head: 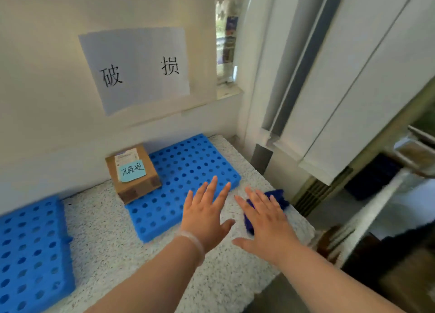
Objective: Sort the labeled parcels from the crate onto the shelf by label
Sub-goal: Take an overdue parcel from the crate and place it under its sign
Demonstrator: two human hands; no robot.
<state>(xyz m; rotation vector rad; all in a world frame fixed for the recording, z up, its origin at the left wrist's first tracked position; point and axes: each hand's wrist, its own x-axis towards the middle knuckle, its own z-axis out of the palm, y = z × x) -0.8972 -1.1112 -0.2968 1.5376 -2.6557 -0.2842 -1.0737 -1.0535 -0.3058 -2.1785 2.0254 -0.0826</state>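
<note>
Nearest, two bare forearms reach over a speckled white surface (106, 242). The left hand (204, 220) and right hand (266, 223) are both spread flat, fingers straight and apart, holding nothing (a clear band (193, 240) circles the left wrist). A dark blue object (279, 198) shows from behind the right hand's fingers — whether they touch it cannot be told. At the near left lies one blue perforated pad (30, 253); a second pad (183, 171) lies beyond the left hand. On its far-left corner sits the cardboard parcel (138, 187), a light-blue handwritten note (132, 170) on top. Farther still, a paper sign (136, 67) reading 破损 hangs on the wall.
</note>
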